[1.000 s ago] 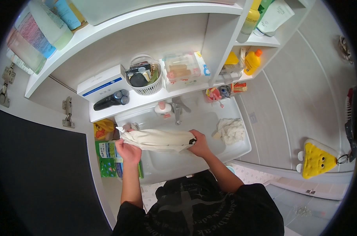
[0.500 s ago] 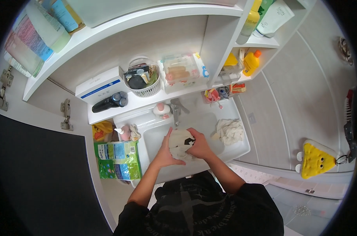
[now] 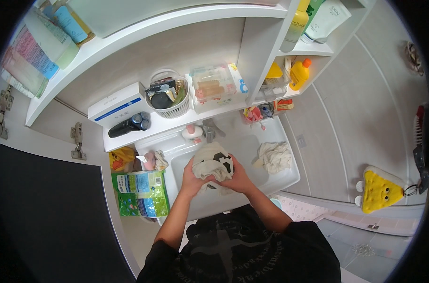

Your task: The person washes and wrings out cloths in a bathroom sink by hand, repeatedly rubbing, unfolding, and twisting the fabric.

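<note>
Over the white sink (image 3: 195, 207), both hands grip a bunched cream-white cloth (image 3: 208, 158) with a black print on its right side. My left hand (image 3: 191, 180) is closed on its left edge, and my right hand (image 3: 240, 179) on its right edge; the fingers come close together beneath it. Part of the fabric hangs below the hands, and its exact kind is hard to tell. Beyond the cloth stands the tap (image 3: 212, 132), partly covered by it. A second crumpled white cloth (image 3: 276, 158) lies at the sink's right side.
A pump bottle (image 3: 192, 133) stands behind the basin, with another pink pump bottle (image 3: 147, 160) at left. Below that lies a green-blue package (image 3: 143, 191). The shelf above carries an electric shaver (image 3: 129, 125), a basket (image 3: 172, 111) and a clear box (image 3: 214, 82). An open cabinet door (image 3: 49, 212) stands left.
The cloth has been raised and gathered into a rounder bundle, its black print now more visible. My hands have turned, with their fingers now drawn together under it.
</note>
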The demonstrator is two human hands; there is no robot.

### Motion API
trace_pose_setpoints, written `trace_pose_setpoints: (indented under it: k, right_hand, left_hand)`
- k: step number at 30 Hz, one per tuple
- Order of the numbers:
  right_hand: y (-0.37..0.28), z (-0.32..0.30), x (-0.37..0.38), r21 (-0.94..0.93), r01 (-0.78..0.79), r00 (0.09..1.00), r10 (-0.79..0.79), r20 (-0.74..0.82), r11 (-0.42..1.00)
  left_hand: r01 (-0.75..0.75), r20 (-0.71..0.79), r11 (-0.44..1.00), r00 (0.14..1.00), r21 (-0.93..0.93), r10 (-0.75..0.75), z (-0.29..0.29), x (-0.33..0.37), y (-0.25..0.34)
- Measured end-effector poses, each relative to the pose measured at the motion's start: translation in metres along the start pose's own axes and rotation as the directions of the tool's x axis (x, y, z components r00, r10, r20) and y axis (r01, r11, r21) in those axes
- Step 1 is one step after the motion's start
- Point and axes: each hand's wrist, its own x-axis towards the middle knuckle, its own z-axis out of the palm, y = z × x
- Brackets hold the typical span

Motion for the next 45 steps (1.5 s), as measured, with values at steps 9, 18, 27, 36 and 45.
trace_pose_setpoints:
  k: [9, 18, 27, 36, 45]
  right_hand:
    - [-0.002, -0.031, -0.005, -0.021, -0.055, 0.988, 0.052, -0.148, 0.998]
    - [-0.009, 0.007, 0.005, 0.641, 0.015, 0.965, 0.157, -0.210, 0.767]
    - [-0.022, 0.024, 0.007, 0.816, -0.030, 0.915, 0.345, -0.210, 0.577]
    - [-0.024, -0.036, 0.006, 0.329, -0.228, 0.942, 0.122, 0.312, 0.917]
    - [0.005, -0.029, 0.028, 0.784, -0.033, 0.974, -0.155, 0.163, 0.620]
  left_hand:
    - [-0.019, -0.005, 0.492, 0.999, 0.870, 0.047, -0.011, -0.004, 0.058]
    - [-0.210, 0.097, 0.846, 0.978, 0.490, 0.186, 0.014, -0.032, -0.035]
    - [0.216, 0.140, 0.957, 0.959, 0.192, -0.245, 0.006, -0.032, -0.075]
    - [0.452, 0.263, 0.799, 0.890, -0.397, -0.373, 0.004, -0.010, -0.066]
    - [0.872, 0.915, 0.280, 0.395, -0.401, 0.080, 0.030, -0.008, -0.037]
